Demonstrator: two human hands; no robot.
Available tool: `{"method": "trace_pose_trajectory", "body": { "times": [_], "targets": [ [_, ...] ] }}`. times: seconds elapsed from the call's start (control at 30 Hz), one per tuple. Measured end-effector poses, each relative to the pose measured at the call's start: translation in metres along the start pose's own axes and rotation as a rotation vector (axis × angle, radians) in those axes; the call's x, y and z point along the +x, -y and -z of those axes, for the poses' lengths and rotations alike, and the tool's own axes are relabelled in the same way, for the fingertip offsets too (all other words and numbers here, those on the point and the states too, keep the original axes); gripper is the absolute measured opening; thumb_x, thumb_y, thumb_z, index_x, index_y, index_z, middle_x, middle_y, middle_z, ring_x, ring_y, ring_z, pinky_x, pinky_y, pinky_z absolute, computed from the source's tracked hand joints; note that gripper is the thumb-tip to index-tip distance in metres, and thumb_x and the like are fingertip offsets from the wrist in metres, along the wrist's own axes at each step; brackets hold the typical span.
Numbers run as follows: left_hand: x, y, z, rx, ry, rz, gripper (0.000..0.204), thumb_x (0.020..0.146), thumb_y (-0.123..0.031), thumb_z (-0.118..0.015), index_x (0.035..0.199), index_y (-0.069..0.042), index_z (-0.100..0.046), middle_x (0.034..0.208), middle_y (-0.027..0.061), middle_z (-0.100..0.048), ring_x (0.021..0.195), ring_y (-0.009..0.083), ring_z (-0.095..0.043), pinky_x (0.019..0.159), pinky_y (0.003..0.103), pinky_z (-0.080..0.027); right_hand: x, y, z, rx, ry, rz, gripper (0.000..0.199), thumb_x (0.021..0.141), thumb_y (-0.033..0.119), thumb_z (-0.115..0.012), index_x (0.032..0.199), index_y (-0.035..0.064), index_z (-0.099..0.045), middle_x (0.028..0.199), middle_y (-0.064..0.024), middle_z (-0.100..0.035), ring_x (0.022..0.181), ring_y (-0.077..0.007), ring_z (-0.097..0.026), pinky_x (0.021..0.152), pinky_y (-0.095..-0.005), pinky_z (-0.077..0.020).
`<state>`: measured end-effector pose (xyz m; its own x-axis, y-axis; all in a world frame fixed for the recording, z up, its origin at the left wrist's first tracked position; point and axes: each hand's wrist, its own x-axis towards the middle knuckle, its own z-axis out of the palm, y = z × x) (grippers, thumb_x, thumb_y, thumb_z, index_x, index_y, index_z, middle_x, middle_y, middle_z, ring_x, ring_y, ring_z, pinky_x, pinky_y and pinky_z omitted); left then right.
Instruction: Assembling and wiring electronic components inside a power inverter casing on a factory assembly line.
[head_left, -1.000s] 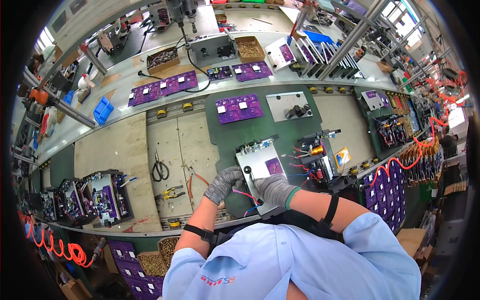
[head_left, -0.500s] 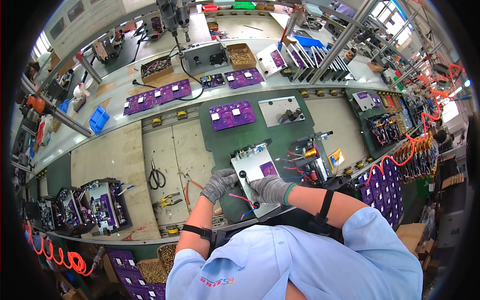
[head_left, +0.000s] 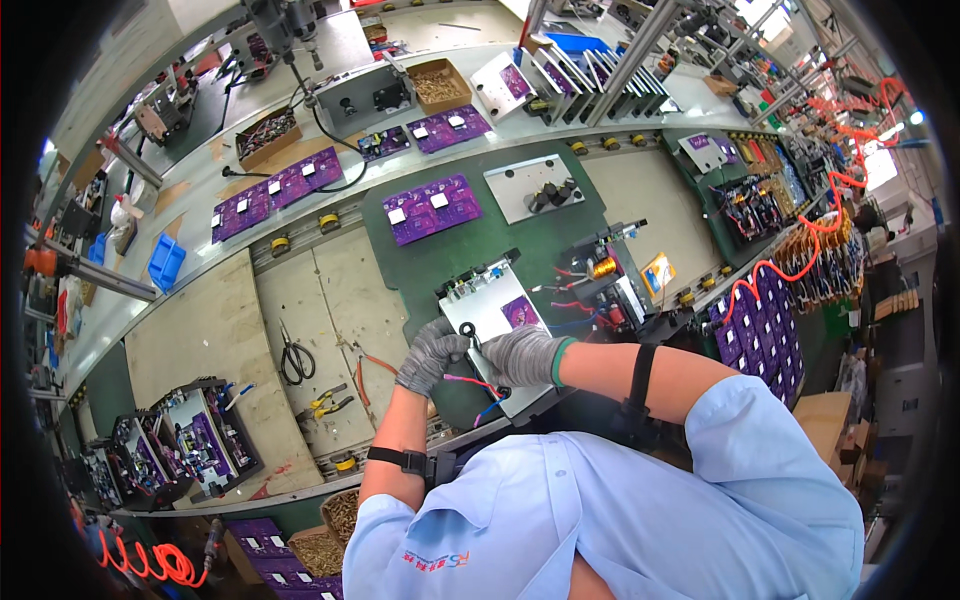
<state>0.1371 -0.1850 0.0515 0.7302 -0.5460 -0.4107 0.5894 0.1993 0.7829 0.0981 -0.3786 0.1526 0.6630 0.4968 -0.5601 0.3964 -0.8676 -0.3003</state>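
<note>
Grey gloves cover both hands, which sit close together in the middle of the frame. The left hand point(head_left: 430, 354) curls its fingers at the near left edge of a silver metal plate point(head_left: 484, 318). The right hand point(head_left: 523, 356) rests on the near part of the same plate, fingers bent. Between the two hands is a small black ring part point(head_left: 469, 334), and both seem to pinch at it, though I cannot tell how tight the grip is. Thin red and blue wires point(head_left: 478, 390) hang down just below the hands.

The plate lies tilted on a green mat point(head_left: 470, 232) in the middle of the frame. A small purple circuit board point(head_left: 520, 311) sits on the plate, just above the right hand. To the right of the plate is a part with a copper coil point(head_left: 603, 268) and red wires.

Higher up on the mat lies a bigger purple board point(head_left: 432, 207) and a grey plate with black parts point(head_left: 535, 187). To the left, on the tan bench top point(head_left: 200, 345), lie black scissors point(head_left: 293, 357) and yellow-handled pliers point(head_left: 330, 402). A blue bin point(head_left: 165, 262) sits at the far left. An orange coiled hose point(head_left: 150, 562) curls in the lower left corner.
</note>
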Motion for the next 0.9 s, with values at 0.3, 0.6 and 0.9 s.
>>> {"method": "trace_pose_trajectory", "body": {
  "times": [0.3, 0.6, 0.9],
  "targets": [
    [-0.013, -0.021, -0.010, 0.148, -0.101, 0.120, 0.040, 0.077, -0.023, -0.085, 0.102, 0.000, -0.065, 0.078, 0.0035, -0.064, 0.053, 0.0085, -0.054, 0.049, 0.023, -0.044, -0.006, 0.012, 0.021, -0.007, 0.152, -0.108, 0.031, 0.083, 0.025, -0.063, 0.103, 0.0032, -0.071, 0.088, -0.0175, -0.074, 0.083, -0.0352, -0.073, 0.073, -0.0492, -0.0553],
    [0.006, -0.023, -0.030, 0.519, -0.376, 0.227, 0.055, 0.079, -0.045, -0.084, 0.102, 0.001, -0.066, 0.080, 0.0097, -0.067, 0.064, 0.0202, -0.066, 0.050, 0.033, -0.052, -0.006, 0.014, 0.022, -0.007, 0.142, -0.104, 0.037, 0.084, 0.029, -0.064, 0.110, 0.0035, -0.070, 0.097, -0.0183, -0.075, 0.091, -0.0348, -0.074, 0.076, -0.0498, -0.0557],
    [-0.035, -0.064, -0.055, 1.577, -0.240, -0.089, 0.048, 0.101, -0.044, -0.049, 0.090, -0.003, -0.070, 0.076, 0.0202, -0.067, 0.076, 0.0393, -0.067, 0.074, 0.049, -0.052, -0.011, 0.014, 0.026, 0.067, 0.079, -0.193, 0.043, 0.082, 0.017, -0.068, 0.122, 0.0007, -0.063, 0.094, -0.0172, -0.075, 0.089, -0.0355, -0.074, 0.073, -0.0497, -0.0558]
  ]
}}
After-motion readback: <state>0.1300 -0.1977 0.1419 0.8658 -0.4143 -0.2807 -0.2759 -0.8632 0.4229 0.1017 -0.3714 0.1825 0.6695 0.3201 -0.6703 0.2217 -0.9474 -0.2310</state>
